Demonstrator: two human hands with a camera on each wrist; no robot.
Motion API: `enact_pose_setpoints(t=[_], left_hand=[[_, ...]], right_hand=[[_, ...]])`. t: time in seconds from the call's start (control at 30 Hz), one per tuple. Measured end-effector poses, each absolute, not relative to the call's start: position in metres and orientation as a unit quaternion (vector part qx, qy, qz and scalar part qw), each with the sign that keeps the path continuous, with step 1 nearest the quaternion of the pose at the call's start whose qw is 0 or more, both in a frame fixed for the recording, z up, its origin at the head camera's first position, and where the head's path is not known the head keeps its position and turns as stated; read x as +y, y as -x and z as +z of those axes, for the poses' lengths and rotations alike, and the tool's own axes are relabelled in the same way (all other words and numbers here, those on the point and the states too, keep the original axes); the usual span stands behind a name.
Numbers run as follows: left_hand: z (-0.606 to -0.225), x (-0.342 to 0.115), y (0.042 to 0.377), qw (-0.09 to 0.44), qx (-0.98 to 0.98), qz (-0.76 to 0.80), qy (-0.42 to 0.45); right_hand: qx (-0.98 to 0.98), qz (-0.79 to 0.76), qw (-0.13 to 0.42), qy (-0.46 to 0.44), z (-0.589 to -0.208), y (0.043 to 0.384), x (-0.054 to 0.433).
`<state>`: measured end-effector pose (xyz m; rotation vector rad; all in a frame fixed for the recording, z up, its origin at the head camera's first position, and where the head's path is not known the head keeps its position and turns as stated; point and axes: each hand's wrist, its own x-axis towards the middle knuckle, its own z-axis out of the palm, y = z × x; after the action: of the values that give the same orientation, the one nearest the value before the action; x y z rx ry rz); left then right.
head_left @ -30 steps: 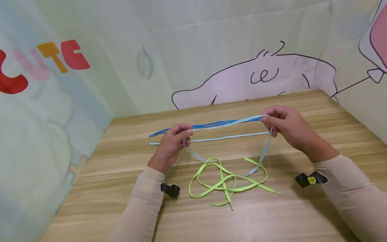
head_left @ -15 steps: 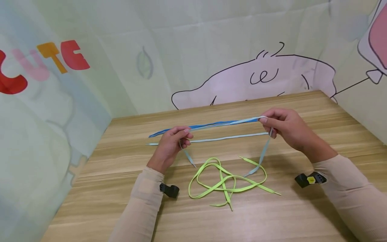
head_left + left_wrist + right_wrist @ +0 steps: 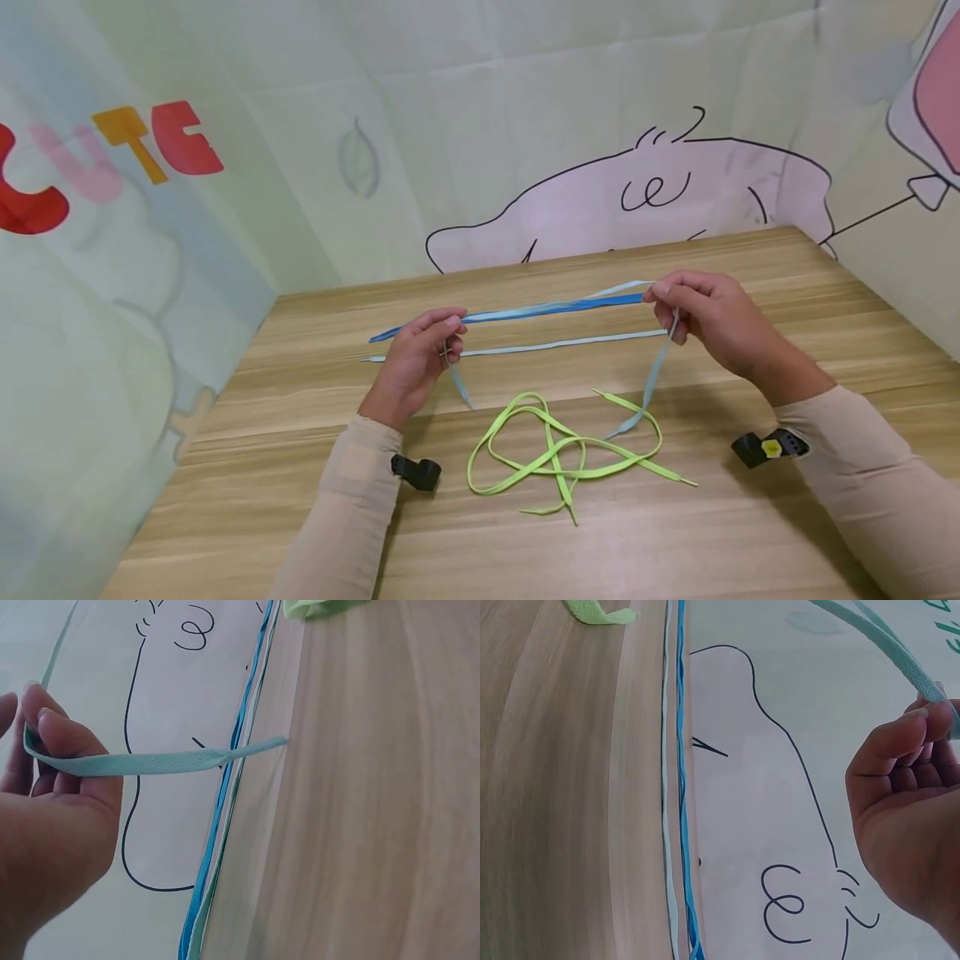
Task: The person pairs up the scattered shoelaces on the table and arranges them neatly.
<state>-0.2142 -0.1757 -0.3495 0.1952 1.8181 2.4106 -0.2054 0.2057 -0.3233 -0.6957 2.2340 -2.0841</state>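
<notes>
A light blue shoelace (image 3: 525, 312) stretches between my two raised hands. My left hand (image 3: 415, 354) pinches it near one end, and the short tail with its tip (image 3: 255, 746) hangs free below the fingers. At the other side my right hand (image 3: 705, 317) pinches the same lace between thumb and fingers; a longer tail (image 3: 654, 375) drops toward the table. Behind it, on the table, lie dark blue laces (image 3: 600, 302) set lengthwise. A second light blue lace (image 3: 562, 343) lies straight in front of them.
Nearer to me, a yellow-green shoelace heap (image 3: 562, 450) lies in loose loops on the wooden table (image 3: 300, 500). A printed cloth backdrop (image 3: 480, 150) rises behind the table's far edge. Each wrist carries a black camera on a strap (image 3: 420, 473).
My left hand has slid toward the lace's end and slightly left, so its tail is shorter, with the tip now hanging free. The right hand has barely moved.
</notes>
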Motion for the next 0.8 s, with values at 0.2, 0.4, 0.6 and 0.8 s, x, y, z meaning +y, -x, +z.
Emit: enact_pose_setpoints(t=[0.2,0.4,0.6,0.8], left_hand=[[-0.3502,-0.1768,0.2150,0.053,0.609,0.790,-0.053],[-0.3523,-0.1794,0.2167,0.051,0.610,0.789,-0.046],[-0.3538,-0.1808,0.2181,0.063,0.616,0.784,-0.051],[-0.3549,-0.1807,0.2188,0.059,0.617,0.783,-0.042]], right_hand=[[0.702,-0.676,0.007,0.224,-0.3251,0.2074,0.2069],[0.699,-0.679,0.010,0.223,-0.3251,0.2071,0.2081],[0.703,-0.678,0.006,0.215,-0.3240,0.2068,0.2080],[0.729,-0.658,0.001,0.190,-0.3229,0.2076,0.2079]])
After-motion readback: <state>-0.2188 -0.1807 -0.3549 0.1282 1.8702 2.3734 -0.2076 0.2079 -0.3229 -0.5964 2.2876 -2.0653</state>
